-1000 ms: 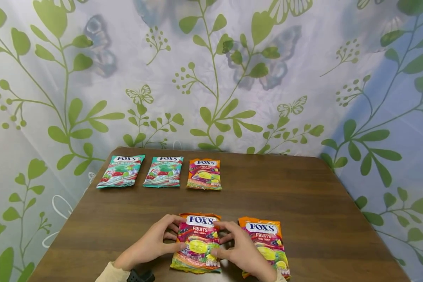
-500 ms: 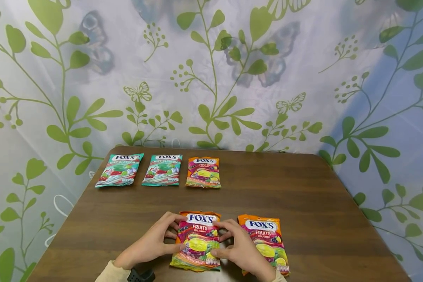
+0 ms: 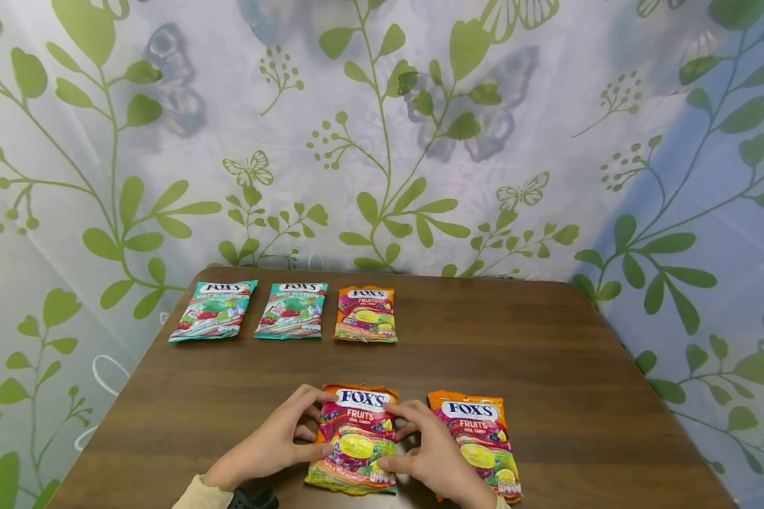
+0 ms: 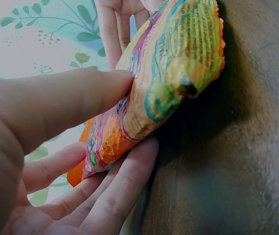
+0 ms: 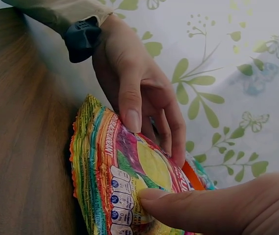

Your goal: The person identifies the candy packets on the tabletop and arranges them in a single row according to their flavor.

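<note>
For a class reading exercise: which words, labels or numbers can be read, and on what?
"FOX'S": held packet, front right packet, rear orange packet, left teal packet, right teal packet.
"FRUITS": the first three.
"OVAL CANDY": held packet and front right packet.
"MINT BLOSSOM": both teal packets.
"CURRANT", word's end: held packet.
Remaining print, numbers included: too small or blurred.

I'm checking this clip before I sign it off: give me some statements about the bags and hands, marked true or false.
1. The left hand and right hand hold the same Fruits bag. True.
2. The back row has three mint bags. False: two Mint Blossom bags and one smaller-looking Fruits bag.
3. Another front bag lies right of the held one. True.
4. The tabletop is white. False: it is brown.
</note>
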`<state>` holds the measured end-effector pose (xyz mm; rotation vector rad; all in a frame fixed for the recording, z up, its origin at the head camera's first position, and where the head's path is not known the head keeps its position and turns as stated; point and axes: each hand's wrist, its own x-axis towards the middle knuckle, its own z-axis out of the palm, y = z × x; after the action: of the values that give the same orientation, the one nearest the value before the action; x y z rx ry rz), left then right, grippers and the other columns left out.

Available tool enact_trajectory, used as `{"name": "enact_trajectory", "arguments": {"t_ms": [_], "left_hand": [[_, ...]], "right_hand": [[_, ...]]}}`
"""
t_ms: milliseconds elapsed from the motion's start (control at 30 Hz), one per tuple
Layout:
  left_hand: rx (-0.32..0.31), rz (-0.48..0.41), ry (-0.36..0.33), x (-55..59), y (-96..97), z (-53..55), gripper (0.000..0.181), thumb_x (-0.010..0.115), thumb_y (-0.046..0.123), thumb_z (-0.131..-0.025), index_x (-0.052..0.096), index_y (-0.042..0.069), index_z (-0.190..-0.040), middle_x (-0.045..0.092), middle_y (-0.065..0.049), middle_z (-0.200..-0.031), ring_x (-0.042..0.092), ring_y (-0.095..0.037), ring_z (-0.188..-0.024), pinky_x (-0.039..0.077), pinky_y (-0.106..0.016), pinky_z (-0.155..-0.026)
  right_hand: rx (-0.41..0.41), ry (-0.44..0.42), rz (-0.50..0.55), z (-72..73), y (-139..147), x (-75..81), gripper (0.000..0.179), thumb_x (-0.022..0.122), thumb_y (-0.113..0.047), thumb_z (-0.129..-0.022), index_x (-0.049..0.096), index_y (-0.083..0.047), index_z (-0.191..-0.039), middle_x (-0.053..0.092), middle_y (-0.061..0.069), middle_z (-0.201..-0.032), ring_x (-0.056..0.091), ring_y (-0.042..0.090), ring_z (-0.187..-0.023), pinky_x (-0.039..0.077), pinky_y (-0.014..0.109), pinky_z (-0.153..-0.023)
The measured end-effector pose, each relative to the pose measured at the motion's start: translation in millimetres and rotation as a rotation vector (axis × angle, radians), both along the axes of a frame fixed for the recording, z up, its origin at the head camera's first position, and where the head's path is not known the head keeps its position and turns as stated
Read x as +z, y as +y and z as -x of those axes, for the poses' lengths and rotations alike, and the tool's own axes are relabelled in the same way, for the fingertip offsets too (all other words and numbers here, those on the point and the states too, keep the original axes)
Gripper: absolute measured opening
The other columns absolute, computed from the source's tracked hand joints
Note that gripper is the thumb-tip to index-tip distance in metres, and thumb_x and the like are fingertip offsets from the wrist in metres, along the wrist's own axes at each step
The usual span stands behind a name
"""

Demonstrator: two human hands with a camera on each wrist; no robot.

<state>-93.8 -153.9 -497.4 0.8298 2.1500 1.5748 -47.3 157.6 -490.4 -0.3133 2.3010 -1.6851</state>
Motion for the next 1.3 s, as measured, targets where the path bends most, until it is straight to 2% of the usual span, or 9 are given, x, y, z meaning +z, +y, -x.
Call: {"name": "enact_trajectory", "arguments": {"t_ms": [400,633,933,1100,1300], "left_hand": [[-0.023,-0.022,-0.04,-0.9,-1.6,-0.6,0.063,0.083,0.015,-0.101,0.051,0.003,-0.154,0.045,-0.018,-0.141,0.06,-0.026,-0.114,0.062,-0.031,-0.085],[-0.016,-0.052,-0.049,3.4,0.4,-0.6,0.062,0.082,0.01,-0.101,0.051,-0.001,-0.154,0.045,-0.02,-0.141,0.063,-0.027,-0.109,0.063,-0.031,-0.083],[0.002,-0.03,-0.023,9.7,7.3,2.4,0.063,0.081,0.005,-0.1,0.051,-0.002,-0.154,0.046,-0.02,-0.141,0.062,-0.027,-0.108,0.063,-0.029,-0.083],[0.028,-0.001,-0.026,17.2,10.6,4.3,0.063,0.082,0.005,-0.099,0.052,-0.001,-0.154,0.047,-0.018,-0.139,0.063,-0.029,-0.109,0.063,-0.028,-0.084],[0.025,0.024,0.022,24.2,19.9,8.0,0.062,0.083,0.007,-0.099,0.053,0.0,-0.153,0.048,-0.017,-0.137,0.058,-0.029,-0.11,0.063,-0.028,-0.085]], "right_hand": [[0.014,-0.012,0.034,-2.7,-1.4,1.5,0.078,0.094,-0.01,-0.088,0.058,-0.004,-0.157,0.049,0.015,-0.148,0.057,0.029,-0.111,0.062,0.031,-0.072],[0.019,-0.002,0.027,-5.5,-1.8,3.2,0.082,0.095,-0.009,-0.087,0.056,-0.003,-0.159,0.047,0.016,-0.15,0.057,0.029,-0.111,0.063,0.03,-0.074],[-0.016,-0.018,0.031,-5.4,-0.6,6.8,0.087,0.095,-0.003,-0.085,0.053,-0.002,-0.161,0.043,0.018,-0.155,0.058,0.03,-0.113,0.062,0.031,-0.075],[-0.028,0.008,0.031,-4.3,-0.2,12.9,0.086,0.095,-0.001,-0.084,0.053,0.001,-0.16,0.043,0.02,-0.154,0.06,0.031,-0.111,0.063,0.031,-0.075],[-0.041,0.023,0.033,-2.1,8.2,20.7,0.086,0.094,0.001,-0.084,0.054,-0.001,-0.16,0.043,0.02,-0.155,0.062,0.032,-0.109,0.064,0.032,-0.074]]}}
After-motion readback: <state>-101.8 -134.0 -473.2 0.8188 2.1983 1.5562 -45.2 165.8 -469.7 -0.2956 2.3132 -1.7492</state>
